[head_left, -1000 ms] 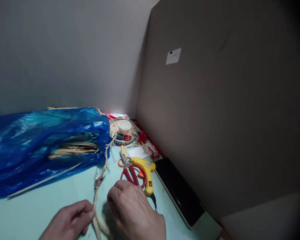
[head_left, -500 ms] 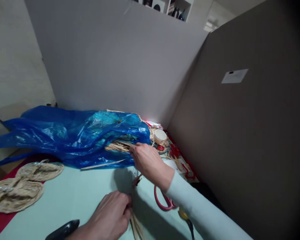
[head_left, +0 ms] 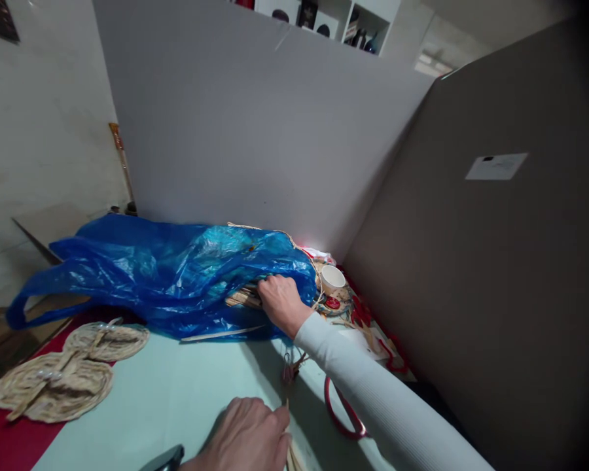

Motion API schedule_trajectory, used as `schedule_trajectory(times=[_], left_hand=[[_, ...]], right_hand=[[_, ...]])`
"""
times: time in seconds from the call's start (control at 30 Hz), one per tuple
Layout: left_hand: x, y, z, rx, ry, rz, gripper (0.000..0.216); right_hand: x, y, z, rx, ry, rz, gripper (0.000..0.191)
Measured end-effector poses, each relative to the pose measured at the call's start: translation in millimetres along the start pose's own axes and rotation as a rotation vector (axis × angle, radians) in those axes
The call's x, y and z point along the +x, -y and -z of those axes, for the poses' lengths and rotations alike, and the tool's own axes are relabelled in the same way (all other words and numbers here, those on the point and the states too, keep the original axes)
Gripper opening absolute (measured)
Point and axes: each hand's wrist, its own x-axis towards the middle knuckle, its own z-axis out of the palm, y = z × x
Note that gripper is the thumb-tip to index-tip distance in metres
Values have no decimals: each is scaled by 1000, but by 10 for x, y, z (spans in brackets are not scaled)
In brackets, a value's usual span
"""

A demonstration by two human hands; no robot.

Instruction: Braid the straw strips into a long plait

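A blue plastic bag (head_left: pixel 177 261) lies along the back of the table, with a bundle of dry straw strips (head_left: pixel 245 297) poking out of its opening. My right hand (head_left: pixel 282 301) is at that opening, fingers curled over the right end of the bundle; the fingertips are hidden. Low in the view my left hand (head_left: pixel 248 435) is closed around pale straw strips (head_left: pixel 293 458), which trail out below it. Just beyond it is a small dark reddish tied end with thin wire (head_left: pixel 290 371). Scissors with red handles (head_left: pixel 341 412) lie partly under my right forearm.
Two woven straw pieces with beads (head_left: pixel 53 386) lie at left on red cloth. A white cup (head_left: pixel 332 279), a red button-like disc (head_left: pixel 332 303) and red scraps stand at the back right. Grey panels (head_left: pixel 275 131) enclose the back and right. A loose strip (head_left: pixel 220 333) lies before the bag.
My right hand has pushed slightly deeper into the bag's opening, over the straw bundle. The left hand still grips its strips. The whole view has shifted, so things appear further right.
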Motion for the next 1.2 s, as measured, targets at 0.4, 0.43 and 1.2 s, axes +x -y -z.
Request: schedule_trajectory(times=[0.4, 0.43, 1.2], left_hand=[[-21, -20, 220, 85, -95, -1, 20], [4, -2, 295, 98, -115, -3, 20], [491, 145, 1033, -705, -400, -184, 26]], right_hand=[[-546, -129, 1, 118, -207, -17, 23], [-587, -156, -1, 139, -220, -36, 24], [-1555, -627, 259, 1520, -700, -435, 20]])
